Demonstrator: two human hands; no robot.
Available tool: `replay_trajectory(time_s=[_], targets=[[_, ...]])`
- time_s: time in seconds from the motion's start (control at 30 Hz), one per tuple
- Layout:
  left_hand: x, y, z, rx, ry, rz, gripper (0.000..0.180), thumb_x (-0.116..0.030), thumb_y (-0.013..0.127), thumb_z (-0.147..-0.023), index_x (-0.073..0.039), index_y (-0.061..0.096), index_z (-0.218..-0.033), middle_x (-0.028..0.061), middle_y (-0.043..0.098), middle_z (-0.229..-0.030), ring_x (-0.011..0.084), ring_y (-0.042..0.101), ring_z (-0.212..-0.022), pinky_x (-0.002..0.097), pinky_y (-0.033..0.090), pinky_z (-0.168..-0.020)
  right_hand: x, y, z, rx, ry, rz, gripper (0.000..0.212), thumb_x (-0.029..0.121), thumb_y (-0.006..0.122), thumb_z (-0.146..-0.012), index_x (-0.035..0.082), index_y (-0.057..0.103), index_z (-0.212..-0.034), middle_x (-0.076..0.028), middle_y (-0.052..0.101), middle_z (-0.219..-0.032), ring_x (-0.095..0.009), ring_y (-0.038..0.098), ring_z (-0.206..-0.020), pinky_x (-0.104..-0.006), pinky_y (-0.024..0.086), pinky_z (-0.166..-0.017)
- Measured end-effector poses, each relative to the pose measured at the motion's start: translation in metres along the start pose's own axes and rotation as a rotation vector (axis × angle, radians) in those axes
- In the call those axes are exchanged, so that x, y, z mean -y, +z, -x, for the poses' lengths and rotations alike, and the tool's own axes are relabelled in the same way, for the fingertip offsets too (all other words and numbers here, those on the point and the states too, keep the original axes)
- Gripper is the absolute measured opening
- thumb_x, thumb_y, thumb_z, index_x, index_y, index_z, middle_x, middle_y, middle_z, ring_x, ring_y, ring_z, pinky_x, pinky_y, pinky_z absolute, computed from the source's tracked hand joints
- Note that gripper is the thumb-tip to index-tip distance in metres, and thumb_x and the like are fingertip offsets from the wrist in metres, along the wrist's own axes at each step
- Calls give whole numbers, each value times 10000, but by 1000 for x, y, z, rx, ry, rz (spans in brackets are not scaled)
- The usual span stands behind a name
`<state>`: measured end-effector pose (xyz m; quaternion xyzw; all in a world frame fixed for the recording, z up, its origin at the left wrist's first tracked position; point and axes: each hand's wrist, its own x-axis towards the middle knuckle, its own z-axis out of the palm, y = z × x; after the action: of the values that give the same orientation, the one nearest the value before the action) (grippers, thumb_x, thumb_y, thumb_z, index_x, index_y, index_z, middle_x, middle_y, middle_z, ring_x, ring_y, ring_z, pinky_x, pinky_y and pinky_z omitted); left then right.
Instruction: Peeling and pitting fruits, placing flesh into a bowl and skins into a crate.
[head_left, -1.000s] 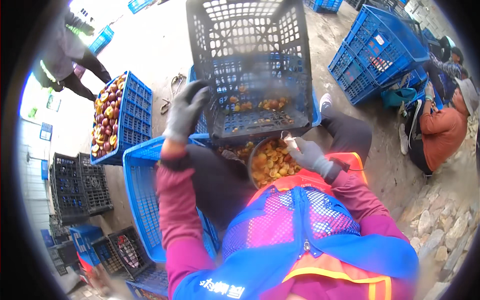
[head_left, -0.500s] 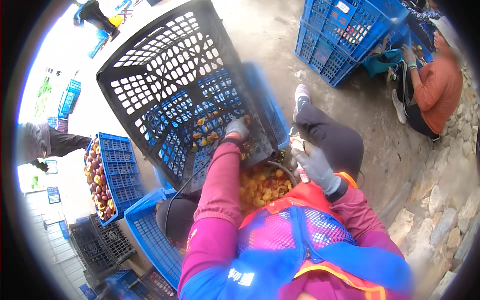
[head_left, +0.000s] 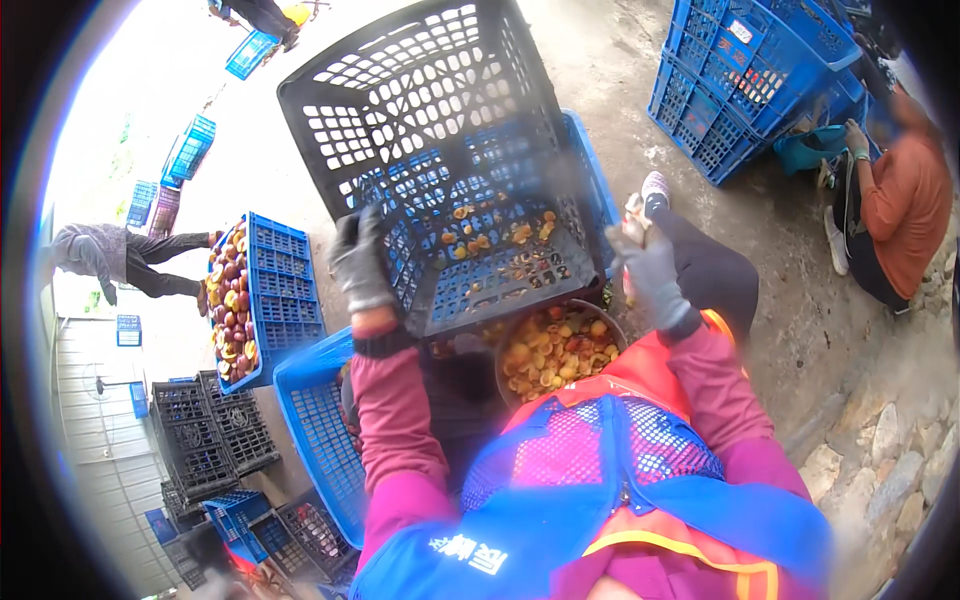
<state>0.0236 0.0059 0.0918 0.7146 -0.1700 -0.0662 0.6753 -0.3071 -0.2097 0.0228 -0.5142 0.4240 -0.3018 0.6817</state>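
Note:
My left hand (head_left: 362,262), in a grey glove, is at the left edge of a black plastic crate (head_left: 430,110). Its fingers point up and apart; whether they touch the crate I cannot tell. My right hand (head_left: 652,275), also gloved, is closed round a small white-and-red tool (head_left: 632,208) to the right of the crate. The tool's exact kind is unclear. Tilted toward me, the crate has scattered halved fruit (head_left: 470,240) on its lower side. Below its near edge, between my legs, a round basin (head_left: 503,375) holds many yellow-orange fruit pieces (head_left: 560,350).
A blue crate (head_left: 590,175) lies under the black one, another blue crate (head_left: 310,400) at my left knee. Farther left stands a blue crate (head_left: 285,290) of dark red fruit. Stacked blue crates (head_left: 700,110) and a seated person (head_left: 895,205) are at right, by a stone wall (head_left: 880,430).
My left hand has come out of the crate to its left edge. My right hand has risen with the tool. The view has shifted, and the basin shows more fully.

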Motion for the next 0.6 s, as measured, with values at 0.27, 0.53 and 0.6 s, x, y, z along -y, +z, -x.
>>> replay_trajectory(time_s=[0.27, 0.53, 0.6], targets=[[1, -73, -66, 94, 67, -532, 471, -392, 843, -827, -13, 748, -1090, 117, 762, -915, 166, 709, -815, 326, 557, -732, 45, 59, -44, 12, -243, 547, 490, 454, 789, -866, 33, 703, -1103, -104, 734, -887, -214, 704, -825, -359, 551, -771], [-80, -28, -86, 337, 205, -788, 312, -96, 780, -819, 9, 749, -1112, 101, 767, -900, 175, 697, -760, 339, 562, -711, 53, 32, -63, -77, -222, 828, 540, 546, 705, -841, 33, 755, -1002, -217, 757, -929, -371, 742, -920, -449, 552, -824], [-149, -1, -65, 338, 437, -966, 279, -96, 757, -824, 1, 748, -1086, 91, 752, -857, 164, 680, -724, 340, 548, -674, 48, 16, -67, -109, -237, 643, 520, 533, 704, -849, 25, 759, -950, -198, 752, -853, -333, 748, -837, -422, 550, -762]])
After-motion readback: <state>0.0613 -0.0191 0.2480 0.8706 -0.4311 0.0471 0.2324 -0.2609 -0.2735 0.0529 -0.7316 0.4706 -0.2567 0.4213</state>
